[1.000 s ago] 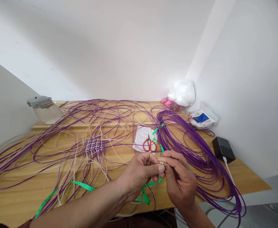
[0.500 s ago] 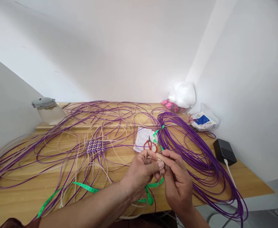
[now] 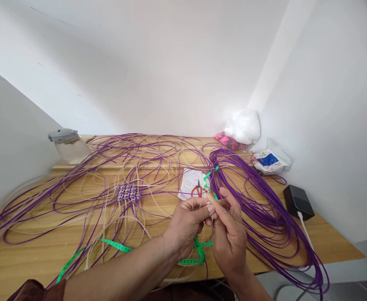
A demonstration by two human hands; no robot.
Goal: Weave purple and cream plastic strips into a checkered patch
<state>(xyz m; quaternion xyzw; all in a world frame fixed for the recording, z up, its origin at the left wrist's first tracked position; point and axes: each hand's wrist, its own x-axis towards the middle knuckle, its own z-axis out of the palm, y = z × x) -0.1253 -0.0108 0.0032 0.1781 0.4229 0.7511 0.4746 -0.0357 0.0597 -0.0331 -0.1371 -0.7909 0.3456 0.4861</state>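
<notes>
My left hand (image 3: 191, 221) and my right hand (image 3: 229, 236) meet above the front of the table, fingertips touching. Both are closed, pinching a beige cord (image 3: 209, 203) between thumbs and forefingers; most of it is hidden by the fingers. Left of them lies a woven checkered piece (image 3: 128, 193) in purple and beige, with long loose cords spreading from it. A green measuring tape (image 3: 199, 253) runs under and beside my hands. Just beyond them a small tool with red handles (image 3: 197, 192) and a dark tip rests on a paper sheet (image 3: 189, 177) with writing.
A big coil of purple cord (image 3: 265, 209) covers the right side and hangs over the front edge. A black box (image 3: 298, 201) with a white cable stands at right. Plastic bags (image 3: 243, 126) sit at the back right, a lidded jar (image 3: 72, 148) at the back left.
My right hand has shifted slightly left and turned, its fingers bunched closer to my left fingertips. Both hands still pinch the beige cord. The whole view has shifted slightly.
</notes>
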